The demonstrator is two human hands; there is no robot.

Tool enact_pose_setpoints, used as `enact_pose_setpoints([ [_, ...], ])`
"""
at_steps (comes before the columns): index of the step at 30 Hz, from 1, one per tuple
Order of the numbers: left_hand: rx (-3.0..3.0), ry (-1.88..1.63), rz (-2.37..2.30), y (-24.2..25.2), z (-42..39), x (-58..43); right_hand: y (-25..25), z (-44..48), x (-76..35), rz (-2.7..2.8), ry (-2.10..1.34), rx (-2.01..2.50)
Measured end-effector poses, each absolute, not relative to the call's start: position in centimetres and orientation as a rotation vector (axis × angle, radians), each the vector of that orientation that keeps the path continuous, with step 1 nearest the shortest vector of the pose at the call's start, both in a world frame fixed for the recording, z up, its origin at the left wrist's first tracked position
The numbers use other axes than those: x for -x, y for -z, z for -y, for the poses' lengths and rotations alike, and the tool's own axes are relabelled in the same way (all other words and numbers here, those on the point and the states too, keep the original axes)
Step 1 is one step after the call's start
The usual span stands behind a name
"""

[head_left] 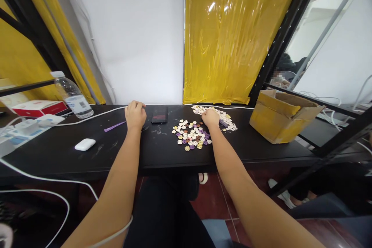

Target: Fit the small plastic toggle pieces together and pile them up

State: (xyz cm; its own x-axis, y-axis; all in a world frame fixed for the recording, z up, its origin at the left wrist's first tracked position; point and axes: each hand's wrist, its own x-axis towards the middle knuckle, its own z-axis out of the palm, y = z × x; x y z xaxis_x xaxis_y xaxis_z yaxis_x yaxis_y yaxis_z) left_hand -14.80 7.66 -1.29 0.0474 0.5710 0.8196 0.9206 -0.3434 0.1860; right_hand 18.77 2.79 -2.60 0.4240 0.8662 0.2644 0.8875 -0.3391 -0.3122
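My left hand (135, 116) rests on the black table left of a dark phone (159, 115), its fingers curled in; whatever they may hold is hidden. Over the far pile of small white pieces (229, 117) is my right hand (210, 118), closed with its fingertips out of sight. A dark purple bar-shaped item (223, 123) lies in that pile beside the hand. Closer to me spreads a loose heap of small button-like pieces (190, 135) in white, purple, yellow and brown. A thin purple pointed strip (114, 126) lies left of my left hand.
A white earphone case (85, 144) and a clear bottle (74, 97) stand at the left, near a power strip (29, 130) and a red-white box (39, 107). On the right is an open cardboard box (279, 120). A white cable runs along the table's back.
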Motion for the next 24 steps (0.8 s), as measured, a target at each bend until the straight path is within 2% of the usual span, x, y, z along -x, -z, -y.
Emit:
enact_pose_setpoints([
  [24, 1.951, 1.217, 1.6, 1.55, -7.46, 14.78, 2.53, -2.28, -18.46, 1.507, 0.129, 2.323],
])
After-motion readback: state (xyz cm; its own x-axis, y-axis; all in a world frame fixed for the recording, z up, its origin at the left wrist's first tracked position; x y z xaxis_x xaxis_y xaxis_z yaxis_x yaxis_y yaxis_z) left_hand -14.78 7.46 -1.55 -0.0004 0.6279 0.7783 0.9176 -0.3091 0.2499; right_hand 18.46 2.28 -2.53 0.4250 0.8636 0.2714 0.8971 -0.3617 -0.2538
